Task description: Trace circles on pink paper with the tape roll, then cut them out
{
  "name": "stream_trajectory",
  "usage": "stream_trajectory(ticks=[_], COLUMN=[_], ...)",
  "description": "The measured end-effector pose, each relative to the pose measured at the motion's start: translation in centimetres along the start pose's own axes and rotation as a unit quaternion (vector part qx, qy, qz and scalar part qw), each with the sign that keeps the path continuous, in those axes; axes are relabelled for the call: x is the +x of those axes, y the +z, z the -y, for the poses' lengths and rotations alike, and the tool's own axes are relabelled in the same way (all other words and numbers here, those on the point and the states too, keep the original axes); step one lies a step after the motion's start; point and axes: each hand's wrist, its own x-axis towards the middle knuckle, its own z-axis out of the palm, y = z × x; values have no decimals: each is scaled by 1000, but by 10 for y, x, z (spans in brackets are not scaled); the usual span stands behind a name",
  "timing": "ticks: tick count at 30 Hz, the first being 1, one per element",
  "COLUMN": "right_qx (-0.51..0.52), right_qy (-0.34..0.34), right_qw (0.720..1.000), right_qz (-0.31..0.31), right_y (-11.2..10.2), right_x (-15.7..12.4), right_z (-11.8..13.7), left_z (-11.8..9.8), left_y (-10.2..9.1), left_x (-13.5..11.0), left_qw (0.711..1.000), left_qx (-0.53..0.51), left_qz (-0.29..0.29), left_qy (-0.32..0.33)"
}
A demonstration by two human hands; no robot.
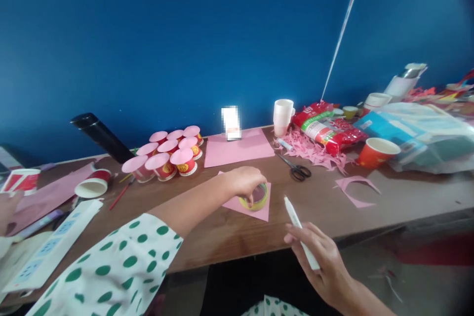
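One tape roll (263,203) is lying on pink paper (264,214), just below the frame's centre. The left hand (249,182) is curling over it; whether its fingers are pinching cannot be told. The right hand (321,253), lower right, is clamping a pen (294,215). Uneven left-hand pressure could be causing slippage.

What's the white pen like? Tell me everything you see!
The pen is slim, straight and white, like plastic, narrowing to a tip. The right hand grips it near its middle. It slants, tip upward and leftward in the picture, apart from the pink paper. Blur hides whether it's capped.
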Motion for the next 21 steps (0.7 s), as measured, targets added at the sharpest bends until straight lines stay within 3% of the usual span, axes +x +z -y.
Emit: stream_trajectory(ticks=[5,9,13,21], right_qx=[-29,-51,-137,-278], right_qy=[-71,-83,-132,-143], right_qw=[994,989,973,948], right_qz=[79,111,130,56], right_y=[7,33,62,93], right_x=[16,39,56,73], right_z=[18,31,31,22], left_z=[-4,-3,-3,-9], left_y=[-7,-5,-5,-12], left_x=[5,9,7,2], left_qw=[997,996,997,998], left_qx=[44,53,47,21], left_qz=[54,64,58,62], left_qy=[22,26,34,11])
